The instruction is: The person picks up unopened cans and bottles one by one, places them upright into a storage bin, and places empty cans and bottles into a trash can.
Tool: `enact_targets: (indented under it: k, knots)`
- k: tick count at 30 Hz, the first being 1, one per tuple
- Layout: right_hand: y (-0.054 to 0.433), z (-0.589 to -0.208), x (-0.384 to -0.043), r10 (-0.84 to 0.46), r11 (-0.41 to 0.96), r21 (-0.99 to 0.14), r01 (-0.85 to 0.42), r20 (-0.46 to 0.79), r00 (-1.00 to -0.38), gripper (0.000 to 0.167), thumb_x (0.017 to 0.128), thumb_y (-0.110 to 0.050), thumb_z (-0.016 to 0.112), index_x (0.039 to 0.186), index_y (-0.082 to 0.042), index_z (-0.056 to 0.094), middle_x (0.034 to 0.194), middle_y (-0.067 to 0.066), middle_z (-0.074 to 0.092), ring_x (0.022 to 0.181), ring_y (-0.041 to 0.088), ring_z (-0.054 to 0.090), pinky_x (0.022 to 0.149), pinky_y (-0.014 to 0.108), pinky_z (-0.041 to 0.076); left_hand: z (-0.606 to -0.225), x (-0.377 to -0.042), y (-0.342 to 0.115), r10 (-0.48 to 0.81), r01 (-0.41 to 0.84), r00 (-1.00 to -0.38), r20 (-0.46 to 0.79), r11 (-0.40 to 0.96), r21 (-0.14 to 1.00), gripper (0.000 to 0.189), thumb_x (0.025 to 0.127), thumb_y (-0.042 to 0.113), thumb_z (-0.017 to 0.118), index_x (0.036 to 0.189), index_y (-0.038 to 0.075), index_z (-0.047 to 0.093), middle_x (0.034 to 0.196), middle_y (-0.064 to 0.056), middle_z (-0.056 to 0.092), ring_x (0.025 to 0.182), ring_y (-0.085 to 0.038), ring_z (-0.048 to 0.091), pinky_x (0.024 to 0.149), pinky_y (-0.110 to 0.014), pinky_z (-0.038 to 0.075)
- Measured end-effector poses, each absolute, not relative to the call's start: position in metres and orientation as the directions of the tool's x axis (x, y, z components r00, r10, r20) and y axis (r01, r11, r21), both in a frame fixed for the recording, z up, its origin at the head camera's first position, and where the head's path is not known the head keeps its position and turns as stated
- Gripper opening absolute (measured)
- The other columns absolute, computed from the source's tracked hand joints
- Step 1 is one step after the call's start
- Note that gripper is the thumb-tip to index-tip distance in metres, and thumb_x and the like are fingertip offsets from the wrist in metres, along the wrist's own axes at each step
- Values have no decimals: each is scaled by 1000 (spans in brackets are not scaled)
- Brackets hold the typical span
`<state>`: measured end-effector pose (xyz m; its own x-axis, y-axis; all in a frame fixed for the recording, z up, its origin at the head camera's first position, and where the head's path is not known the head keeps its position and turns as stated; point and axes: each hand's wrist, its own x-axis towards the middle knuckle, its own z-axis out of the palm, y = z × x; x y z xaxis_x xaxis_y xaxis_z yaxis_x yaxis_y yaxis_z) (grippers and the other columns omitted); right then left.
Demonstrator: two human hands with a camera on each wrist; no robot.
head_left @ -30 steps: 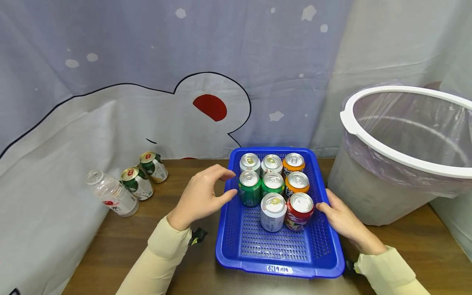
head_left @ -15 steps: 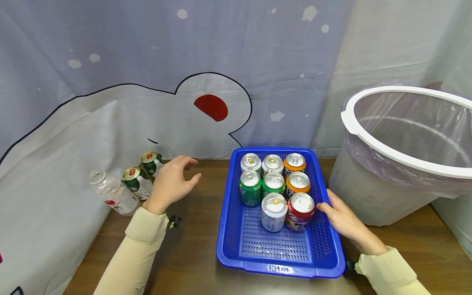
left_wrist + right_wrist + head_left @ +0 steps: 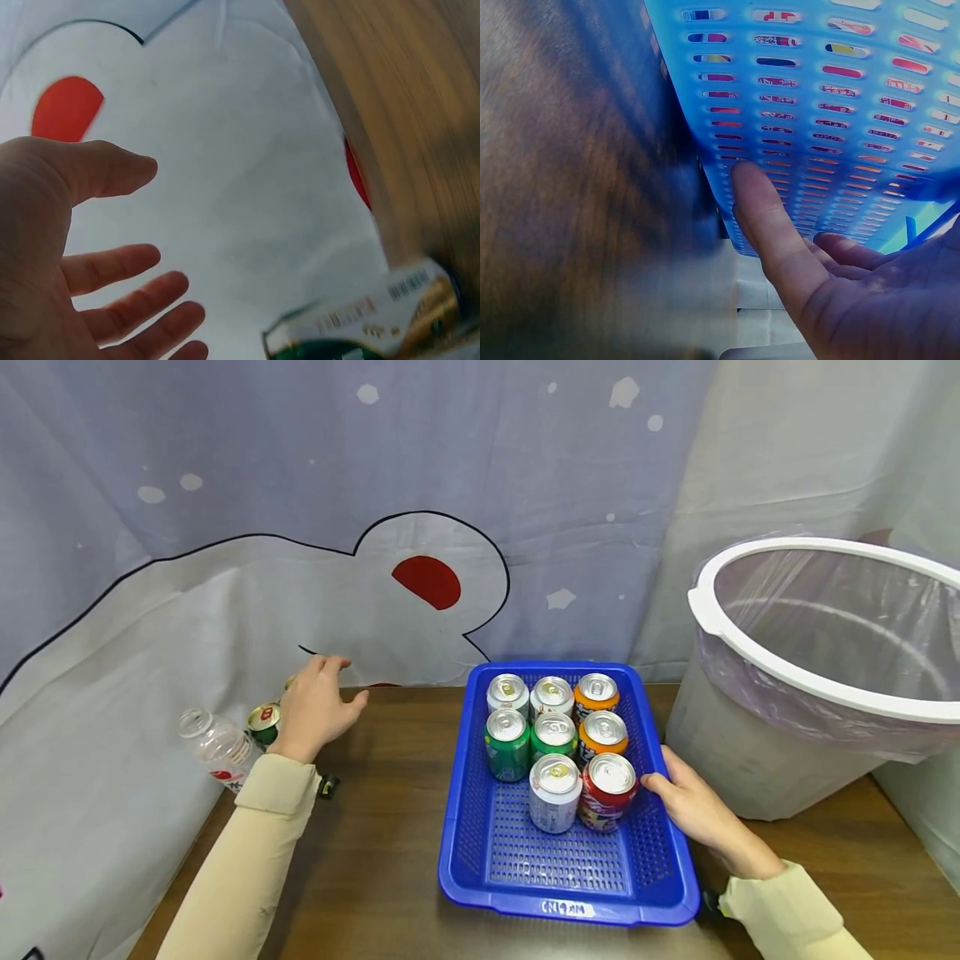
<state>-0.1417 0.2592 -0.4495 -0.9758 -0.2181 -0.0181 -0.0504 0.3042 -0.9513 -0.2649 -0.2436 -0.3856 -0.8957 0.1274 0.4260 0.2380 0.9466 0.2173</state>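
My left hand (image 3: 315,706) reaches over the back left of the table, thumb and fingers spread, nothing held. Behind it, mostly hidden, stands one green-and-white can with a gold top; in the left wrist view a can (image 3: 375,319) lies below and right of the fingers. A second such can (image 3: 264,722) shows partly beside the wrist. My right hand (image 3: 697,802) holds the right side of a blue plastic basket (image 3: 566,910), thumb at the rim; in the right wrist view a finger touches its slotted wall (image 3: 832,142). Several cans, green, orange, white and red (image 3: 607,793), stand inside.
A clear plastic bottle (image 3: 221,747) with a white label leans at the far left beside the cans. A large grey bin (image 3: 738,735) with a white rim and plastic liner stands at right. A patterned curtain (image 3: 337,460) hangs behind the wooden table (image 3: 382,860).
My left hand has moved left and back, from the basket's left edge to the green-and-white cans, and now covers most of the farther one. My right hand and the basket stay put.
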Motion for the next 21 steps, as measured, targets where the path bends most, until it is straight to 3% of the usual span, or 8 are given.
enact_targets:
  k: [7, 15, 21]
  knots:
    - [259, -449, -142, -214, 310, -950, -49, -19, -977, 46, 101, 0, 42, 144, 10, 35, 132, 41, 56, 99, 36, 73, 75, 46, 64, -384, -278, -267, 68, 148, -934, 351, 967, 207, 63, 90, 32, 72, 138, -4, 55, 133, -34, 53, 112, -54, 56, 91, -66, 48]
    - [258, -450, -141, -214, 306, -951, -53, -14, -977, 46, 100, 1, 42, 144, 11, 34, 131, 42, 56, 99, 37, 73, 75, 47, 64, -389, -293, -294, -10, 17, -988, 156, 985, 172, 80, 93, 41, 67, 149, -9, 40, 139, -44, 42, 121, -60, 46, 96, -71, 44]
    - [259, -450, -142, -221, 304, -950, -64, -5, -975, 45, 100, 1, 42, 144, 11, 35, 131, 41, 56, 100, 36, 73, 75, 45, 64, -394, -297, -306, -72, -60, -994, 80, 987, 151, 81, 92, 43, 66, 143, -14, 38, 132, -46, 41, 120, -62, 44, 96, -72, 41]
